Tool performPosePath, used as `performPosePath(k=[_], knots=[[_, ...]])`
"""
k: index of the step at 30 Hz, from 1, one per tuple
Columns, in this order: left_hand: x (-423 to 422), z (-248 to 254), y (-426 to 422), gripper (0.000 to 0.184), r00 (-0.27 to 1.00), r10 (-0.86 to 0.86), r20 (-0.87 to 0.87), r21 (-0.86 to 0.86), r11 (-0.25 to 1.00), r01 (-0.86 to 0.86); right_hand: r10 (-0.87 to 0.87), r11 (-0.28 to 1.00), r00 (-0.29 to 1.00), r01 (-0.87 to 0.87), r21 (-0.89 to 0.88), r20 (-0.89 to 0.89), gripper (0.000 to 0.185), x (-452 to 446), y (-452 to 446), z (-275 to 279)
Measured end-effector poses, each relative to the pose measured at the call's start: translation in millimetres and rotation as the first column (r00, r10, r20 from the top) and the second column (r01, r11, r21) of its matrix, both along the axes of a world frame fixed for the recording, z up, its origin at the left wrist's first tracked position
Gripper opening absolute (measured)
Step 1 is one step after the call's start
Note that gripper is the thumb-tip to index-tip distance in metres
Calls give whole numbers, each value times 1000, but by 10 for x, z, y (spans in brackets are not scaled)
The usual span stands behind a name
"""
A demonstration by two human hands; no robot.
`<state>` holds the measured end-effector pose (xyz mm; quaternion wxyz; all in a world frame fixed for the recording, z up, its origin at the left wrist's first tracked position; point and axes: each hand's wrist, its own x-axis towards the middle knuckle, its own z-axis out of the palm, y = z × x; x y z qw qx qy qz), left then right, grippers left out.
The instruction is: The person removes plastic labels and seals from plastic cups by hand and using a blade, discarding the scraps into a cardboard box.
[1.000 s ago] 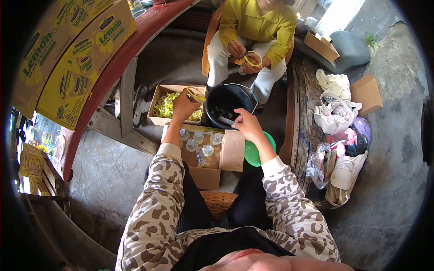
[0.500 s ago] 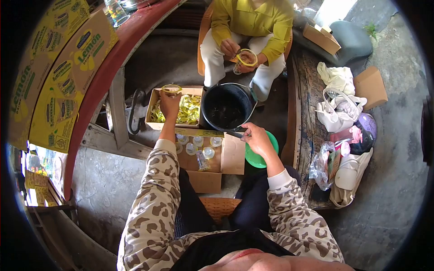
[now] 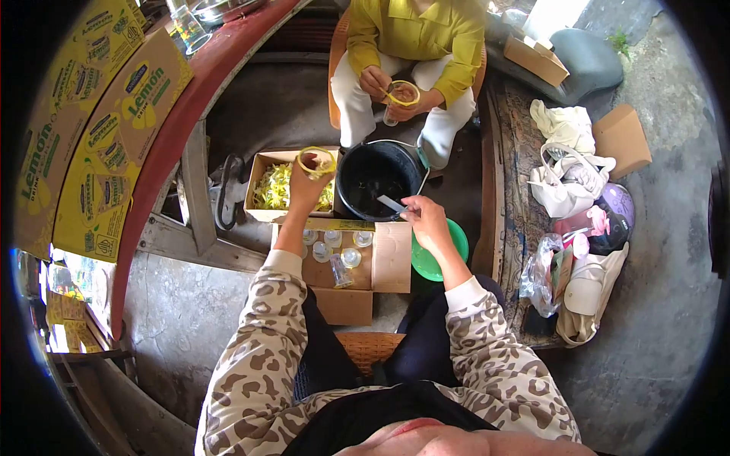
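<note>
There are two yellow-rimmed cups (image 3: 317, 161), one flat tool (image 3: 391, 203), one black bucket (image 3: 380, 163), one green basin (image 3: 443, 254).

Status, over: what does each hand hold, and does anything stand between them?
Left hand gripping yellow-rimmed cup. Right hand holding flat pale tool. Black bucket between them.

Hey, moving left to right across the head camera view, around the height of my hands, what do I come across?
Lemon drink carton → left hand → pale flat strip → right hand → white bag.
</note>
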<state>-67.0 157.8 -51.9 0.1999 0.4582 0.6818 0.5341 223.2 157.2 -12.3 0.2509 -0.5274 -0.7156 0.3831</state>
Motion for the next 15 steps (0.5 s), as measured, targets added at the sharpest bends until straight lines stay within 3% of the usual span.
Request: performPosePath(k=[2, 4, 9, 12, 15], knots=[[165, 4, -119, 63, 998, -50, 35, 72, 996, 48, -15, 984, 997, 28, 177, -77, 23, -5, -21, 24], [367, 173, -309, 65, 990, -114, 81, 75, 991, 108, -9, 970, 990, 43, 239, -138, 20, -6, -49, 78], [707, 557, -779, 58, 983, -182, -37, -14, 983, 182, 19, 897, 954, 116, 427, -300, 14, -5, -169, 288], [786, 508, -960, 54, 966, -258, 22, 41, 966, 257, 90, 834, 956, 80, 546, -278, 14, -23, -300, 415], [831, 512, -1095, 50, 957, -289, 34, -8, 957, 290, 132, 795, 977, -2, 607, -170, 15, -57, -452, 500]])
